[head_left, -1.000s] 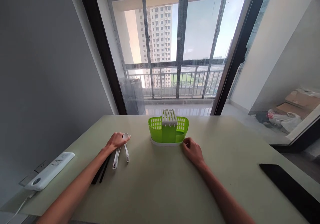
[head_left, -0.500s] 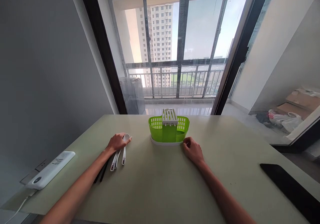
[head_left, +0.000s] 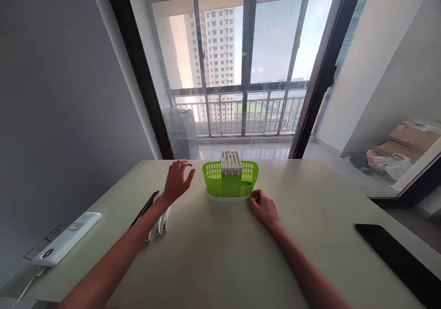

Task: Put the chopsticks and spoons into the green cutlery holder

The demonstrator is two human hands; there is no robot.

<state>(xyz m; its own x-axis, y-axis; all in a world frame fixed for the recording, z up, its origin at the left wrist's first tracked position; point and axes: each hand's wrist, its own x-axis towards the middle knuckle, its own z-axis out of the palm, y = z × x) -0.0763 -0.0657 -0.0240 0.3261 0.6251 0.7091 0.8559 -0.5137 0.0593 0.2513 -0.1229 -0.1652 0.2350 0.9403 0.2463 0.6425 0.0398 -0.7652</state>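
My left hand [head_left: 177,180] is open in front of me, thumb spread away from slightly bent fingers, and there is nothing in it. It is over the far part of the desk [head_left: 220,254], just left of the green basket [head_left: 230,188] and apart from it. My right hand [head_left: 264,208] is down on the desk with its fingers curled in, right beside the basket's right end, at the white base [head_left: 229,199]. I cannot tell whether those fingertips grip the edge or only rest against it.

The basket is upright in the middle of the desk, with a white slatted rack [head_left: 231,170] on top. Under and beside my left forearm lie white spoons [head_left: 166,220]; I can make out 3 handles pointing back toward me, the rest being hidden by my arm. Left of them, black chopsticks [head_left: 143,210] lie at a slant, partly covered too.

A white power strip [head_left: 70,235] lies along the desk's left side, and a black flat object [head_left: 396,258] lies on the right.
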